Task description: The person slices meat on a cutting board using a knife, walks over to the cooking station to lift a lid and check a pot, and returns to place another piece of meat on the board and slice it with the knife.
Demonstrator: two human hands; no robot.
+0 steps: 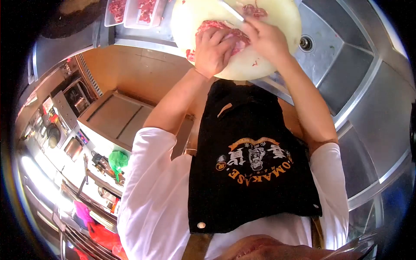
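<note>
A piece of raw red meat (pixel 212 25) lies on a round, pale cutting board (pixel 186 17). My left hand (pixel 212 51) rests on top of the meat, its fingers bent and pressing down on it. In my right hand (pixel 265 38) is a knife (pixel 232 10), gripped by its handle, which the fingers mostly hide. The blade points up and to the left, beyond the meat. Some cut meat (pixel 255 11) lies near the board's far edge, and a small scrap (pixel 255 63) sits close to its near edge.
Two white trays (pixel 158 16) with meat pieces stand on the metal counter (pixel 130 35), left of the board. A metal sink (pixel 323 56) with a drain (pixel 306 43) is at the right. Below left are a boxy unit (pixel 115 117), a green bag (pixel 118 163) and shelves.
</note>
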